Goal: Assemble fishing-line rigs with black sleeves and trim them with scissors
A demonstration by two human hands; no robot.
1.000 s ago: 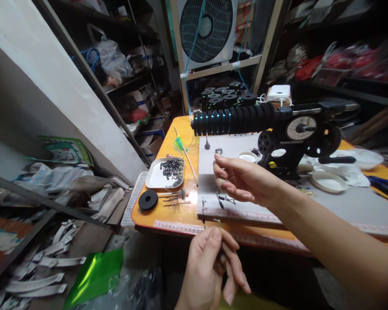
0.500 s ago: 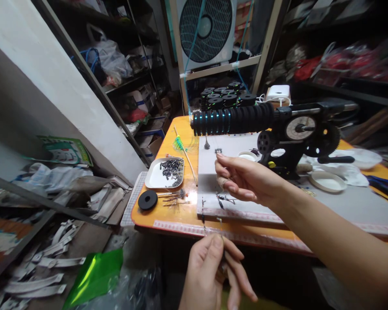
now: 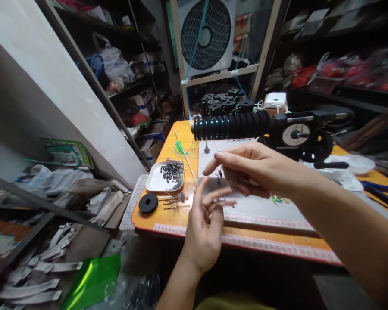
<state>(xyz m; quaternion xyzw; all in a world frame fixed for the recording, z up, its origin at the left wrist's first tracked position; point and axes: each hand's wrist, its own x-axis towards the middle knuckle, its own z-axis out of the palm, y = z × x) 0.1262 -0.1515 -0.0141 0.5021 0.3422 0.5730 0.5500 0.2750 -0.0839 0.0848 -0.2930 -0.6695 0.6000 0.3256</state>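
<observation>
My right hand (image 3: 245, 170) is above the grey board (image 3: 252, 211), thumb and index finger pinched together on something too small to make out. Small dark fittings (image 3: 220, 173) hang just beside its fingers. Close below it, my left hand (image 3: 207, 219) is raised over the board's left edge with its fingers spread and nothing visible in them. Behind both hands runs a long black ribbed roller (image 3: 231, 125) wound with shiny blue line. A white tray (image 3: 153, 178) of small black pieces lies to the left.
A black spool (image 3: 148, 203) and a thin stick (image 3: 190, 165) with green threads lie on the orange table (image 3: 173, 219). Black spools (image 3: 228, 103) are grouped behind the roller. Blue-handled pliers (image 3: 380, 189) lie at right, and a fan (image 3: 206, 35) stands at the back.
My left hand has moved up from below the table edge to beside my right hand, and its fingers have opened. My right hand has turned, and small fittings now hang near it.
</observation>
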